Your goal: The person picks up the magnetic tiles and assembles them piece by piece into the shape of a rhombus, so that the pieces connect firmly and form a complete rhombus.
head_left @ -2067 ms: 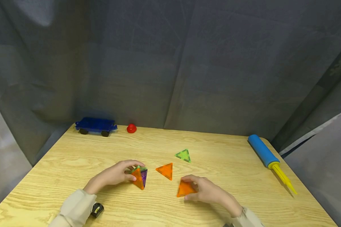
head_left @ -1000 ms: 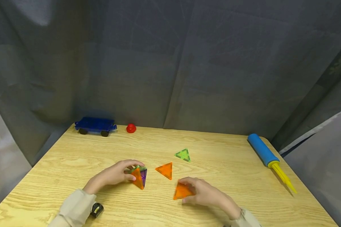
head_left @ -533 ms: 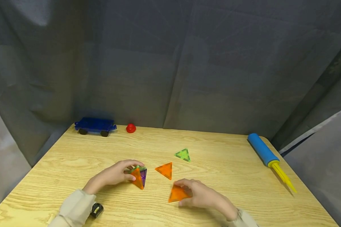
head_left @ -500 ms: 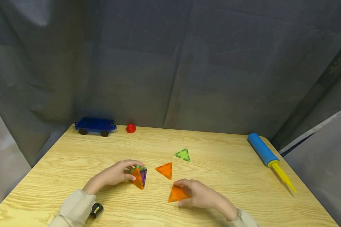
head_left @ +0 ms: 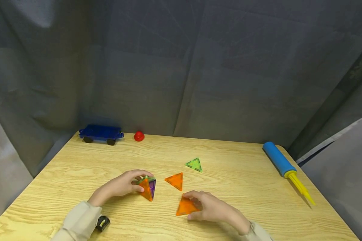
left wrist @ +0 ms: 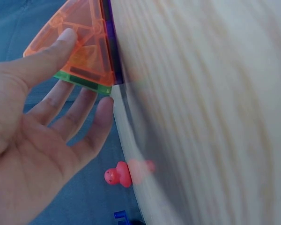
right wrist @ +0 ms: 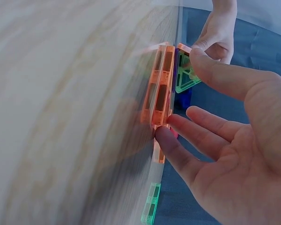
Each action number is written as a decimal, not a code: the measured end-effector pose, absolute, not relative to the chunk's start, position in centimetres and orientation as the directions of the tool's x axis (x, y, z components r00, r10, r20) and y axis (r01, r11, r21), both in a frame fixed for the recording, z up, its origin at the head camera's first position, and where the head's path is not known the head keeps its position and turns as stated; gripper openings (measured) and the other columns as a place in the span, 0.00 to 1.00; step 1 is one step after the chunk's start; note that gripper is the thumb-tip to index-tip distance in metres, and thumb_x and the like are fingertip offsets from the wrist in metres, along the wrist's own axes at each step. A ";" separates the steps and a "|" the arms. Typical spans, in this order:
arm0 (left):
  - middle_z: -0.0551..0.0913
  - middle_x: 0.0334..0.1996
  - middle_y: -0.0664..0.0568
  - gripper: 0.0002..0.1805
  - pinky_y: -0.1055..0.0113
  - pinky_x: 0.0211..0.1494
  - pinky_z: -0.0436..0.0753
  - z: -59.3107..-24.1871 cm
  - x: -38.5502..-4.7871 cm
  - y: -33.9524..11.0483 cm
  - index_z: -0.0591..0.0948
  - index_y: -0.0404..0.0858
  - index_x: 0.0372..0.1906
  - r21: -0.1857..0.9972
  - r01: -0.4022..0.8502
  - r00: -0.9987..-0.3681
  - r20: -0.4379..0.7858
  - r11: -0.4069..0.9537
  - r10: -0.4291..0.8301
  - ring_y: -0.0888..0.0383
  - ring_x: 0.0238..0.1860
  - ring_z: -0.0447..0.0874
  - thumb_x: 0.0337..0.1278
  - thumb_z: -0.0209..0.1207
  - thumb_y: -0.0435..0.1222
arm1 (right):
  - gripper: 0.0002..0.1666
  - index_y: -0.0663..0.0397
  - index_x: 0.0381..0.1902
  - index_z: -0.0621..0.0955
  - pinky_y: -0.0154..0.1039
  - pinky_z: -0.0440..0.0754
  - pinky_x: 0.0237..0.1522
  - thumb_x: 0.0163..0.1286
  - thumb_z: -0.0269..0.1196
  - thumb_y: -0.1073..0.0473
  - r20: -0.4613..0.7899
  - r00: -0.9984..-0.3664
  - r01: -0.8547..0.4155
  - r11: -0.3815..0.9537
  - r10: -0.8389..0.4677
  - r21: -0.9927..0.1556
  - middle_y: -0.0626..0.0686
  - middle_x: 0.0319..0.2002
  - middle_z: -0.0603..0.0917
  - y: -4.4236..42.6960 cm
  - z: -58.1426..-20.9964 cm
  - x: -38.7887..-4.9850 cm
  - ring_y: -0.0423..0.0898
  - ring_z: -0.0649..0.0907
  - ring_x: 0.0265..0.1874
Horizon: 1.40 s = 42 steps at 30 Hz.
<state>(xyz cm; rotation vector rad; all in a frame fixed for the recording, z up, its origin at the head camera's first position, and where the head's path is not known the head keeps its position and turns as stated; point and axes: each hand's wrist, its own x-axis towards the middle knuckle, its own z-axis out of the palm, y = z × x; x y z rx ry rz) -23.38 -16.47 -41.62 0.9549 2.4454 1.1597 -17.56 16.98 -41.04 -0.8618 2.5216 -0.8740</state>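
Observation:
My left hand [head_left: 128, 183] holds a small pyramid of magnetic tiles [head_left: 146, 192] with orange, green and purple sides. In the left wrist view the thumb lies on its orange face [left wrist: 86, 58], with the fingers near the green edge. To the right, my right hand [head_left: 212, 207] grips a flat orange triangular magnetic tile [head_left: 185, 207] at its edges, low at the table; the right wrist view shows that tile [right wrist: 161, 86] edge-on between thumb and fingertips. A second orange triangle [head_left: 176, 181] lies between the hands, and a green triangle [head_left: 195, 164] lies farther back.
At the back left stand a dark blue wheeled toy base [head_left: 102, 133] and a small red toy [head_left: 139, 136]. A blue and yellow hand pump [head_left: 280, 160] lies along the right edge. Grey cloth [head_left: 181, 67] hangs behind the wooden table [head_left: 229, 160].
My right hand has slid the orange triangular tile left and slightly toward me, closer to the pyramid. My left hand and the pyramid have stayed in place.

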 end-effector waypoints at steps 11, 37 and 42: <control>0.73 0.59 0.39 0.28 0.48 0.55 0.76 -41.2 -23.3 -16.4 0.71 0.36 0.63 0.791 0.408 -0.755 0.011 0.457 0.656 0.41 0.56 0.73 0.57 0.63 0.33 | 0.37 0.58 0.63 0.72 0.40 0.78 0.53 0.60 0.68 0.48 -0.094 -0.737 -0.447 0.586 -0.670 -0.675 0.56 0.60 0.75 17.1 -41.3 -17.9 0.53 0.78 0.54; 0.76 0.54 0.49 0.18 0.53 0.59 0.74 -39.2 -19.7 -11.0 0.80 0.41 0.52 0.469 0.806 -0.558 0.397 0.362 0.729 0.50 0.58 0.70 0.54 0.65 0.33 | 0.38 0.59 0.63 0.71 0.58 0.64 0.63 0.59 0.69 0.49 -0.082 -0.772 -0.419 0.601 -0.630 -0.681 0.59 0.62 0.74 18.3 -41.6 -20.0 0.59 0.70 0.64; 0.75 0.56 0.51 0.19 0.55 0.60 0.73 -39.5 -19.0 -10.0 0.80 0.43 0.54 0.494 0.787 -0.563 0.328 0.370 0.758 0.52 0.59 0.70 0.56 0.65 0.34 | 0.34 0.59 0.65 0.69 0.61 0.63 0.63 0.65 0.64 0.50 -0.101 -0.760 -0.391 0.576 -0.642 -0.718 0.60 0.64 0.71 18.5 -41.7 -20.8 0.62 0.66 0.66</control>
